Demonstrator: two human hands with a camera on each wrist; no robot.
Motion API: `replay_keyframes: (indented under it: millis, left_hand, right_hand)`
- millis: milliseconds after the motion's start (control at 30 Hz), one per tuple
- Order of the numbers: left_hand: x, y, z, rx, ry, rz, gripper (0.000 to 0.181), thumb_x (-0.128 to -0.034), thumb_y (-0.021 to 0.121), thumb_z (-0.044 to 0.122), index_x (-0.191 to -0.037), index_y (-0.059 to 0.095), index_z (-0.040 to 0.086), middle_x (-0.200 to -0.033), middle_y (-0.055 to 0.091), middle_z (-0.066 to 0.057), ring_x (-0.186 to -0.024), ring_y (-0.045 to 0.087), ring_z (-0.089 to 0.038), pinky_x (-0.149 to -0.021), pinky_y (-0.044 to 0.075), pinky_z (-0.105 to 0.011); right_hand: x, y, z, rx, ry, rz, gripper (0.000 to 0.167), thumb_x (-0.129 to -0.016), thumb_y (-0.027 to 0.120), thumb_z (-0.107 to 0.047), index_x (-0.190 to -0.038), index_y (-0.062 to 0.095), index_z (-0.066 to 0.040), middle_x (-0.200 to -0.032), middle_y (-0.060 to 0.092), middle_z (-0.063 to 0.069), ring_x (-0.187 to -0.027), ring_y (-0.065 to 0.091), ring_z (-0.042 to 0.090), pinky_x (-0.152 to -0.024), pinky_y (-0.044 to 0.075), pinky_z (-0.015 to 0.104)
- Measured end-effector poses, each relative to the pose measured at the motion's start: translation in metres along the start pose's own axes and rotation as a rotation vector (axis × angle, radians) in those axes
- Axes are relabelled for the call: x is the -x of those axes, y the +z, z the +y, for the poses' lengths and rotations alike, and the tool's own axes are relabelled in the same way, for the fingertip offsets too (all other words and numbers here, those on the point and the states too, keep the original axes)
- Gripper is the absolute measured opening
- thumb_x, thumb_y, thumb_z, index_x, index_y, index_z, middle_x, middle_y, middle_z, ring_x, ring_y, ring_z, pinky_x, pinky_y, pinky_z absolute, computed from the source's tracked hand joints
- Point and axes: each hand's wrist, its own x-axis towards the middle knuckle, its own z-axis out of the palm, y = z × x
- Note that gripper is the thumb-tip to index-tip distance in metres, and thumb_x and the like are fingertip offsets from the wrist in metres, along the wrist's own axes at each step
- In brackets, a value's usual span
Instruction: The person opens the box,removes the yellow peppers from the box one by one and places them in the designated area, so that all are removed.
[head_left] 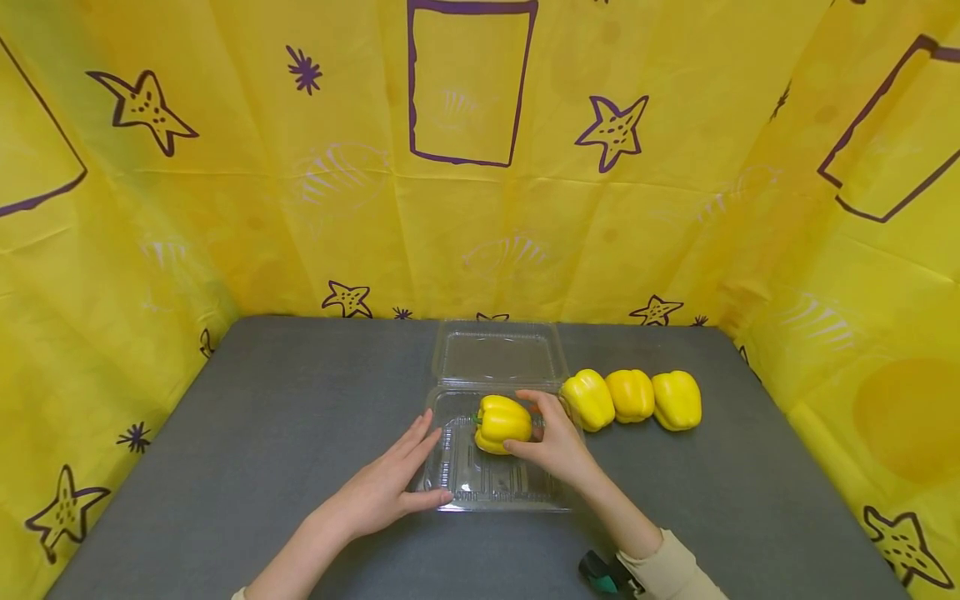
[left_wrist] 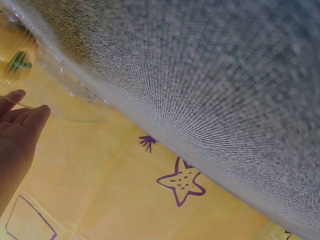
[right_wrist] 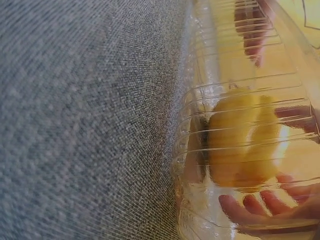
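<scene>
A yellow bell pepper point(head_left: 501, 423) lies on its side in the base of a clear plastic clamshell container point(head_left: 487, 492), its green stem toward the left. My right hand point(head_left: 553, 440) grips this pepper from its right side, thumb at the front and fingers behind. At the container's left edge, my left hand point(head_left: 386, 483) touches the rim with extended fingers and thumb. The left wrist view shows that hand point(left_wrist: 17, 132) beside the clear wall, with the pepper's stem point(left_wrist: 21, 61) behind it. Through the ribbed plastic, the right wrist view shows the pepper point(right_wrist: 245, 140) and the right fingers point(right_wrist: 260, 202).
The container's lid point(head_left: 498, 352) is folded back toward the far edge of the grey table point(head_left: 315, 400). Three more yellow bell peppers point(head_left: 588, 400) sit in a row right of the container. Yellow patterned cloth point(head_left: 247, 208) surrounds the table at the back and sides.
</scene>
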Motion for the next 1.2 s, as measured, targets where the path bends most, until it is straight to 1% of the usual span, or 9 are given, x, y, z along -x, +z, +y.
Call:
replay_keyframes:
  millis: [167,333,567,700,867,1033,1200]
  left_hand:
    - [-0.0001,0.0002,-0.0005,-0.006,0.006,0.004,0.091,-0.0844,0.067,0.058,-0.153,0.031,0.01,-0.163,0.008,-0.005,-0.148,0.014,-0.026,-0.109,0.03,-0.057]
    - [-0.0001,0.0004,-0.0002,-0.005,0.006,0.004,0.091,-0.0847,0.068,0.057,-0.153,0.031,0.009,-0.163,0.008,-0.006,-0.148,0.013,-0.026,-0.109,0.029,-0.057]
    - [-0.0009,0.0002,0.0016,0.001,0.001,0.002,0.091,-0.0849,0.068,0.056,-0.153,0.031,0.009,-0.163,0.008,-0.007,-0.148,0.013,-0.028,-0.109,0.029,-0.057]
    - [-0.0011,0.0,0.0021,-0.001,-0.012,-0.001,0.091,-0.0845,0.068,0.056,-0.153,0.031,0.009,-0.163,0.008,-0.007,-0.148,0.013,-0.028,-0.109,0.029,-0.057]
    - [-0.0015,0.0,0.0024,0.0,-0.019,-0.001,0.092,-0.084,0.068,0.057,-0.153,0.032,0.009,-0.163,0.008,-0.007,-0.148,0.013,-0.029,-0.109,0.028,-0.058]
    - [-0.0013,0.0001,0.0025,0.001,-0.02,-0.003,0.092,-0.0841,0.068,0.057,-0.153,0.031,0.009,-0.163,0.008,-0.007,-0.147,0.013,-0.029,-0.109,0.028,-0.058]
    - [-0.0012,0.0001,0.002,-0.002,-0.013,-0.001,0.092,-0.0842,0.068,0.057,-0.153,0.032,0.009,-0.163,0.008,-0.007,-0.148,0.013,-0.029,-0.109,0.029,-0.058]
  right_hand:
    - [-0.0008,0.0008,0.0013,0.028,0.003,-0.012,0.071,-0.074,0.085,-0.009,-0.136,0.051,-0.007,-0.126,0.049,0.012,-0.108,0.048,0.023,-0.085,0.054,0.04]
    - [-0.0008,0.0014,0.0019,0.04,0.01,-0.029,0.071,-0.074,0.085,-0.011,-0.136,0.05,-0.006,-0.128,0.048,0.012,-0.111,0.051,0.025,-0.087,0.053,0.044]
    - [-0.0025,0.0024,0.0047,0.057,0.012,-0.054,0.072,-0.074,0.085,-0.013,-0.136,0.048,-0.004,-0.131,0.047,0.014,-0.113,0.052,0.027,-0.088,0.053,0.044]
    - [-0.0029,0.0029,0.0058,0.068,-0.012,-0.052,0.072,-0.074,0.085,-0.013,-0.135,0.048,-0.003,-0.129,0.047,0.016,-0.111,0.052,0.029,-0.086,0.053,0.046]
    - [-0.003,0.004,0.0078,0.109,-0.035,-0.046,0.073,-0.074,0.086,-0.015,-0.134,0.049,-0.003,-0.128,0.047,0.017,-0.106,0.052,0.029,-0.082,0.053,0.045]
    - [-0.0032,0.0042,0.0089,0.13,-0.032,-0.044,0.071,-0.075,0.085,-0.016,-0.135,0.049,-0.005,-0.128,0.047,0.015,-0.106,0.052,0.027,-0.082,0.053,0.044]
    - [-0.0027,0.0042,0.0093,0.14,-0.032,-0.038,0.07,-0.076,0.085,-0.017,-0.134,0.049,-0.005,-0.128,0.048,0.016,-0.106,0.053,0.028,-0.082,0.053,0.045]
